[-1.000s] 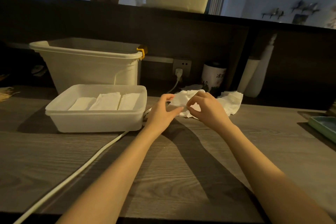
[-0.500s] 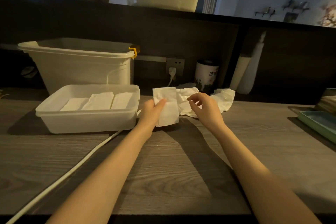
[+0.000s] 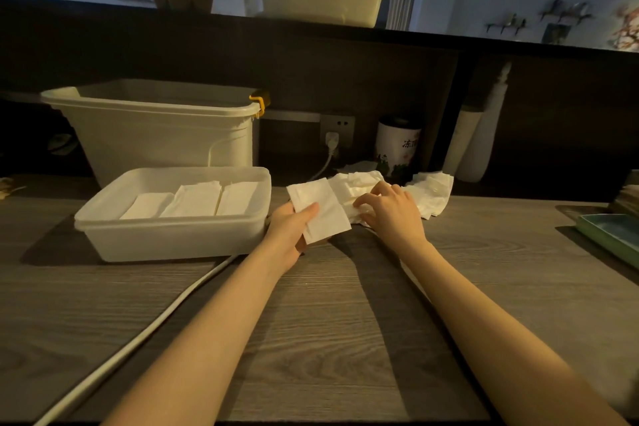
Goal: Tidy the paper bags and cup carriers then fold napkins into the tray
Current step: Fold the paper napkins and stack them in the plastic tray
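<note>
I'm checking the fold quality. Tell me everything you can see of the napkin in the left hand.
The folded napkin is a white, soft-looking paper rectangle, flat and tilted. The left hand pinches its lower left edge, thumb on top. It is held just right of the tray, overlapping the loose napkin pile, where the right hand rests.

Green tray point(image 3: 608, 235) cut off at right edge; white cable point(image 3: 145, 339) cut off bottom left; canister point(image 3: 397, 145) lettering partly hidden, unreadable.
</note>
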`<state>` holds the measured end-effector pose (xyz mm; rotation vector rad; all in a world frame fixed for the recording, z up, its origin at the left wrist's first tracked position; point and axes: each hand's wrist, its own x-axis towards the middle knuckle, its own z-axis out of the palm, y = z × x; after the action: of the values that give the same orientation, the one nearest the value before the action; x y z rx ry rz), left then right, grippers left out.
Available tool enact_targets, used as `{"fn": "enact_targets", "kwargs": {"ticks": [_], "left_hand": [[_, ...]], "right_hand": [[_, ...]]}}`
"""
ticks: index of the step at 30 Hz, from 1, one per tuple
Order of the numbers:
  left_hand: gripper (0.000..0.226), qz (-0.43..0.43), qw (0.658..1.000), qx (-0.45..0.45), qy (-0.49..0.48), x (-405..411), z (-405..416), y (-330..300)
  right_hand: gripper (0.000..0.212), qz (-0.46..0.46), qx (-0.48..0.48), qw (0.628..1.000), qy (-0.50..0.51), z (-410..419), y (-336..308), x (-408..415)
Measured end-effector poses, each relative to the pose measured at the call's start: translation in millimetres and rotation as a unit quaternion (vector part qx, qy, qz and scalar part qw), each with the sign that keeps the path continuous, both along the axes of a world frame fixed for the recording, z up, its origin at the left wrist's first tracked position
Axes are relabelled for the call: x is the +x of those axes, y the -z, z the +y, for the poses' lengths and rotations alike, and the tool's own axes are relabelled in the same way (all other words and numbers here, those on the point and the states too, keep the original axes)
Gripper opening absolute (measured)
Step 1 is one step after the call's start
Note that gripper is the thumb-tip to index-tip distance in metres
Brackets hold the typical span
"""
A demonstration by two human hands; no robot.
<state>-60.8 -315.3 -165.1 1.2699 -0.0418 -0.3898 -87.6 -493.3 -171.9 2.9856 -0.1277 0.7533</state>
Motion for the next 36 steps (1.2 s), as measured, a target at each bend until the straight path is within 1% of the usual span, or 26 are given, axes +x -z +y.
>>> {"fn": "enact_targets", "kwargs": {"ticks": [3, 11, 14, 15, 18, 23, 25, 28, 31, 33, 36], "left_hand": [[0.038, -0.019, 1.000, 0.011, 0.007, -0.2, -1.0, 0.8], [0.028, -0.014, 0.999, 0.022, -0.038, 2.2, -0.1, 1.7], [0.027, -0.026, 0.998, 0.027, -0.046, 0.8, 0.2, 0.0], [0.027, -0.030, 0.998, 0.030, -0.052, 0.0, 0.3, -0.8], [0.028, -0.046, 0.996, 0.044, -0.058, -3.0, 1.3, -2.8], [0.032, -0.065, 0.994, 0.073, -0.056, -5.8, 3.6, -5.1], [0.032, -0.067, 0.993, 0.080, -0.053, -7.1, 3.8, -4.7], [0.032, -0.070, 0.992, 0.087, -0.052, -8.2, 3.0, -4.3], [0.032, -0.071, 0.992, 0.093, -0.052, -9.0, 2.2, -5.6], [0.032, -0.072, 0.992, 0.096, -0.051, -9.5, 2.4, -6.9], [0.033, -0.071, 0.991, 0.103, -0.049, -9.0, 3.3, -7.2]], "right_hand": [[0.026, -0.008, 0.011, 1.000, 0.008, -0.4, -0.9, 2.3], [0.021, -0.046, 0.030, 0.998, 0.005, -1.1, -4.1, 0.2], [0.018, -0.059, 0.043, 0.997, -0.012, -4.6, -6.9, -8.2], [0.018, -0.044, 0.041, 0.998, -0.026, -5.9, -9.0, -11.8], [0.018, 0.046, 0.033, 0.996, -0.073, -9.0, -14.9, -24.8], [0.015, 0.094, 0.029, 0.992, -0.081, -7.6, -15.6, -38.2], [0.016, 0.107, 0.069, 0.988, -0.086, -6.6, -16.1, -40.1], [0.028, 0.104, 0.140, 0.980, -0.095, -1.8, -18.4, -41.0], [0.034, 0.102, 0.146, 0.979, -0.097, 3.0, -14.9, -40.1], [0.033, 0.109, 0.158, 0.976, -0.099, 3.0, -8.8, -38.9], [0.021, 0.085, 0.203, 0.970, -0.099, 0.9, -2.5, -37.2]]}}
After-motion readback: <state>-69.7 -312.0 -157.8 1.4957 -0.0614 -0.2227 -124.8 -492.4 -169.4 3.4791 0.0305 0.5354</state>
